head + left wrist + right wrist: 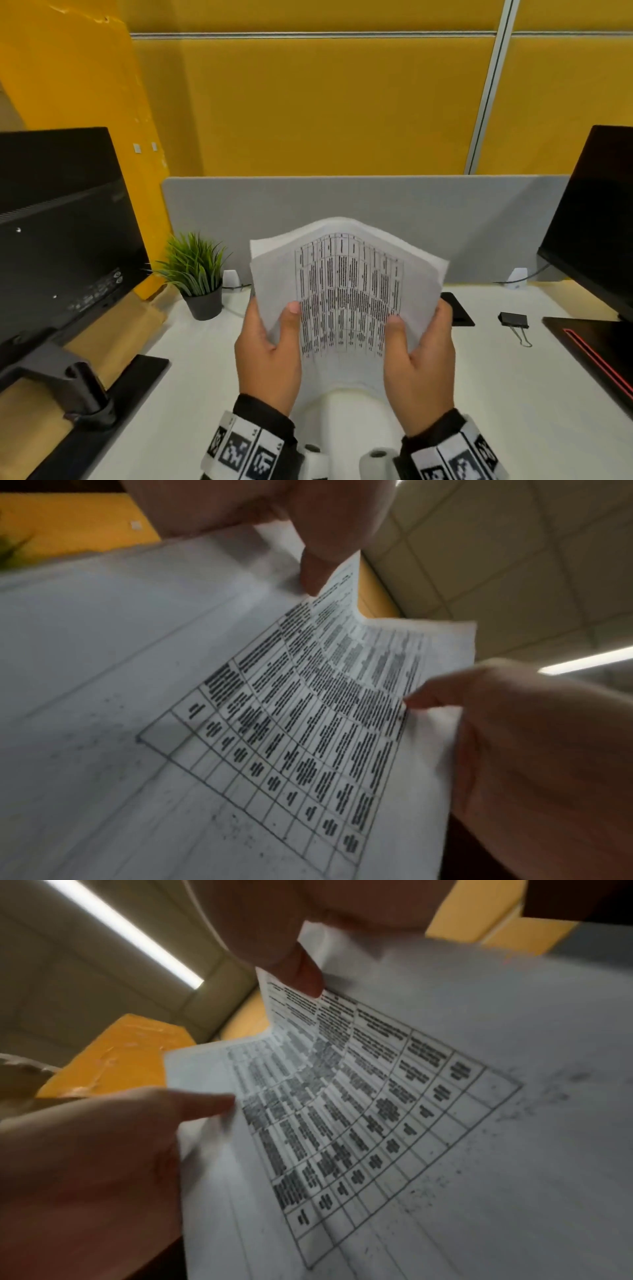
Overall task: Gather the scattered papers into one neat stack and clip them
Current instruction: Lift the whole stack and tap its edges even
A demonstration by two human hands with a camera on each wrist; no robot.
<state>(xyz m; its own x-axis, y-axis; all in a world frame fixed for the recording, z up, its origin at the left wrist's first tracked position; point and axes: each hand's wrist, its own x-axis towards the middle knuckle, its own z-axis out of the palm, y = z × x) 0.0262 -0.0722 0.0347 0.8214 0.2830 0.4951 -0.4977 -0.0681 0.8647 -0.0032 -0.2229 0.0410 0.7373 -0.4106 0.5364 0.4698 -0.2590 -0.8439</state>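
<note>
A stack of white papers (346, 291), its top sheet printed with a table, stands upright above the white desk (513, 394) and bows outward in the middle. My left hand (270, 349) grips its left edge with the thumb on the front; my right hand (424, 353) grips the right edge the same way. The other fingers are hidden behind the sheets. In the left wrist view the papers (308, 723) fill the frame, as the papers (377, 1110) do in the right wrist view. A black binder clip (513, 320) lies on the desk to the right, apart from both hands.
A black monitor (61, 233) on a stand is at the left, and another monitor (596, 219) with a dark base (589, 346) at the right. A potted plant (198, 274) and a grey divider (342, 198) stand behind. A flat black pad (457, 308) lies behind the right hand.
</note>
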